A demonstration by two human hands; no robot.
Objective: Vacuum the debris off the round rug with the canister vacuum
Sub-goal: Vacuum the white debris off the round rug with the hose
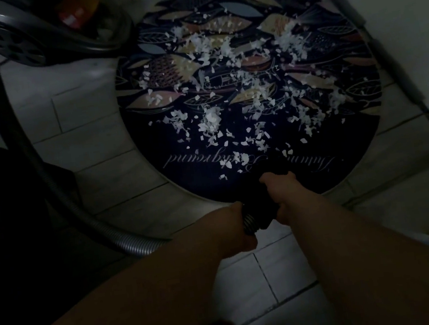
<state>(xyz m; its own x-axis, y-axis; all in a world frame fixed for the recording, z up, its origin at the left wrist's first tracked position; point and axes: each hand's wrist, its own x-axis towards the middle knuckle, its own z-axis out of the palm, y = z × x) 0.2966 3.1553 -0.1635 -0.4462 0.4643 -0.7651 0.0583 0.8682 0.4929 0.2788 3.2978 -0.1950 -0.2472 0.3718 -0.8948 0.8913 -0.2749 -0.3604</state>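
Note:
A round dark rug [173,151] with a leaf pattern lies on the tiled floor. Several white scraps of debris [225,84] are scattered over its middle and near part. My left hand [237,230] grips the ribbed grey vacuum hose [78,213] where it meets the black handle [262,214]. My right hand [279,189] grips that handle further forward, at the rug's near edge. The nozzle end is hidden behind my right hand. The canister vacuum [53,28] stands beyond the rug at the upper left, with the hose looping from it.
The scene is dim. A white wall or cabinet [406,14] with a dark strip along its foot borders the rug on the right. A dark mass [10,216] fills the left side. Pale floor tiles [86,108] surround the rug.

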